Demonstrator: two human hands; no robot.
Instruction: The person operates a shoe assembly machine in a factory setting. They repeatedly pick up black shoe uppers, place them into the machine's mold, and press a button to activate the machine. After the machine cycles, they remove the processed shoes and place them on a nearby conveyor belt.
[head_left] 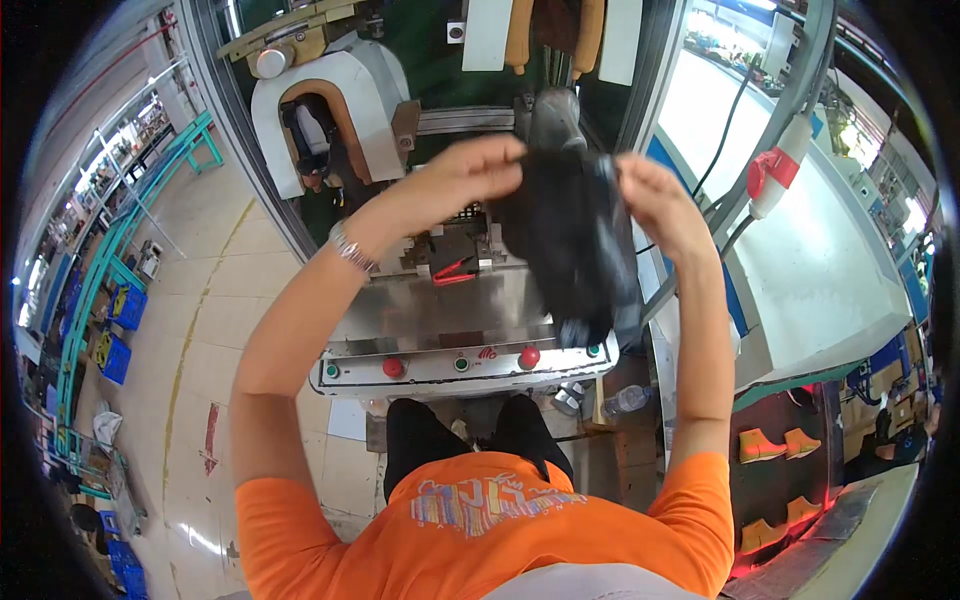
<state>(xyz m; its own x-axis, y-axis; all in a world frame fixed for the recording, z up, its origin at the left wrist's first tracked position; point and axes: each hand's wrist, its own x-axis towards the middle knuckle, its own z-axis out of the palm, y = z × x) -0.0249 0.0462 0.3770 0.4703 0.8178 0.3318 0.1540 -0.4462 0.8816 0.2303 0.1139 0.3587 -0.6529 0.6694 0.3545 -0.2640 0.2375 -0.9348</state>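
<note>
A black shoe upper point(575, 240) hangs in front of me, held up at chest height over a metal machine point(440, 320). My left hand point(470, 170) grips its top left edge, with a metal watch on that wrist. My right hand point(655, 195) pinches its top right edge. The black piece droops down over the machine's right side and hides part of it. Below it sits the machine's front panel point(460, 365) with red and green round buttons.
A white arched machine head point(350, 90) stands at the back left. A white cabinet point(800, 270) with a red-and-white plug and cables is on the right. Orange boots point(775, 440) sit on a low shelf at right. Teal racks and blue crates line the left floor.
</note>
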